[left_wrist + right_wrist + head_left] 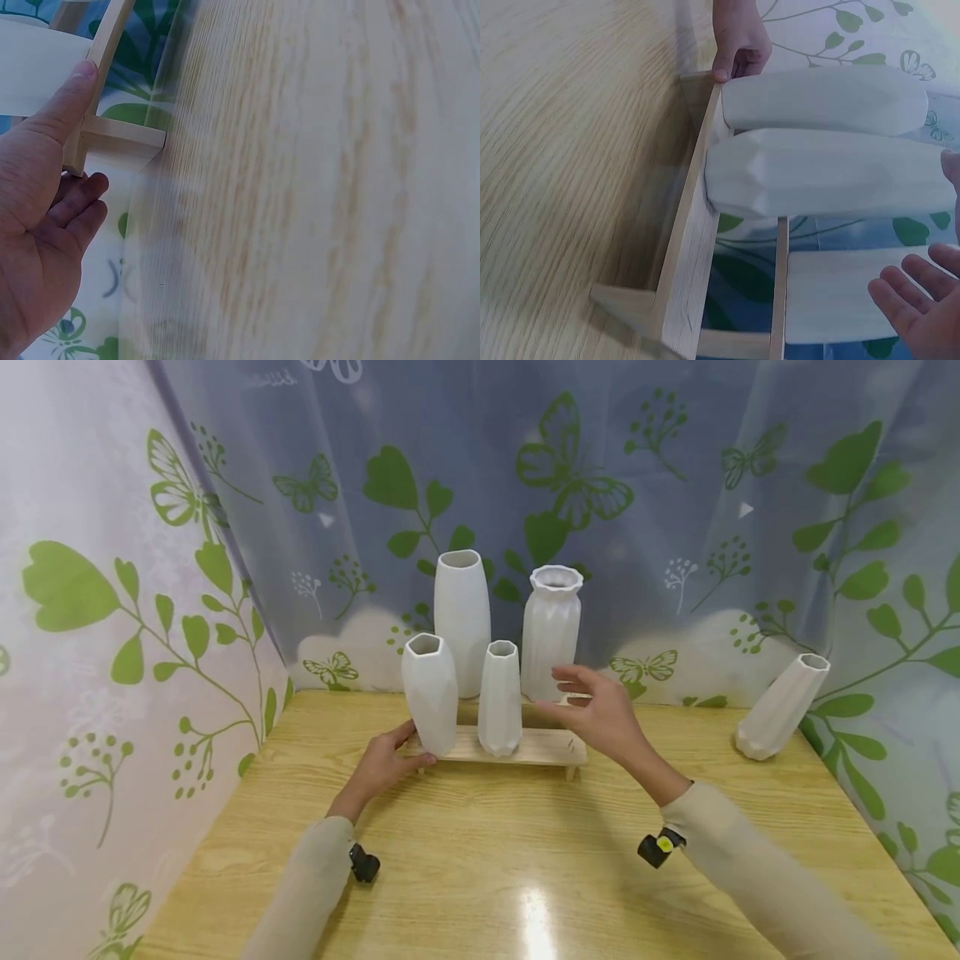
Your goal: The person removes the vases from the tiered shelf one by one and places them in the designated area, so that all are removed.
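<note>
Wooden rack (525,747) near the bench's back edge is pinched at its left end by the left hand (378,766), right hand (600,710) is held spread beside the ribbed vase (551,631); vase placement judged underway, steadying needed next.

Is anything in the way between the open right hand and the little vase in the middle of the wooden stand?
Nothing visible is. The right hand hovers open beside the small middle vase with only air between. The ribbed vase stands behind them.
</note>
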The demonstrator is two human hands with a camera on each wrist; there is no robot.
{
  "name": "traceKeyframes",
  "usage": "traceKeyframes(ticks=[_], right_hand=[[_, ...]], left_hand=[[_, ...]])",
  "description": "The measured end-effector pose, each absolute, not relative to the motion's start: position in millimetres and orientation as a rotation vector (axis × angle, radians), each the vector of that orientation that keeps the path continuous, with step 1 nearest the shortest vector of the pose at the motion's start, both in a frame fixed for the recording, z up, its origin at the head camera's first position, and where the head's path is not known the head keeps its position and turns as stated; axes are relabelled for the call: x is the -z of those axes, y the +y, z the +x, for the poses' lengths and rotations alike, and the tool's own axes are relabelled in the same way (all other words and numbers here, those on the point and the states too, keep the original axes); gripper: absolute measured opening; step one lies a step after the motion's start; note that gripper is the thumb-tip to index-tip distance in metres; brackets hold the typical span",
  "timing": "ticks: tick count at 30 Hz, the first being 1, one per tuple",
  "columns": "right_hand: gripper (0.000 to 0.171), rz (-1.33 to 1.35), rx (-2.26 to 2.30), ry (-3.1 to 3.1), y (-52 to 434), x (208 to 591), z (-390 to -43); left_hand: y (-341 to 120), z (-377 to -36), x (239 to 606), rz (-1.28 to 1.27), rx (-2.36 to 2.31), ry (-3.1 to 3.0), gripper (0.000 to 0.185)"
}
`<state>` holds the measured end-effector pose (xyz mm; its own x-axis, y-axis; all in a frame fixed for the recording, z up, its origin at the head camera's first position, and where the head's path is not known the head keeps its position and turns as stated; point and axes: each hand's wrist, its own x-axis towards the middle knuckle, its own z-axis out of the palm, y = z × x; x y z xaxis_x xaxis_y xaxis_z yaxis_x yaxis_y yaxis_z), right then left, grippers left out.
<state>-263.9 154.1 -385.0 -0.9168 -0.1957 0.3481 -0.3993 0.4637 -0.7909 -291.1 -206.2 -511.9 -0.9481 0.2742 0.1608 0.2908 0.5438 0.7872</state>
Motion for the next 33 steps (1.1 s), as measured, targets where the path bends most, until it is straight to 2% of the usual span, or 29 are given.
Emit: traceKeyframes(ticks=[18, 33], right_hand=[[0.083, 0.475, -1.516, -2.525, 106.1, 396.8, -280.0], [0.076, 0.482, -1.518, -2.500, 89.5, 403.1, -286.4]], left_hand=[[-206.1, -289.7, 508.8, -0.471, 1.410, -2.749, 0.080], [-205.9, -289.8, 512.0, -0.474, 1.433, -2.732, 0.080]])
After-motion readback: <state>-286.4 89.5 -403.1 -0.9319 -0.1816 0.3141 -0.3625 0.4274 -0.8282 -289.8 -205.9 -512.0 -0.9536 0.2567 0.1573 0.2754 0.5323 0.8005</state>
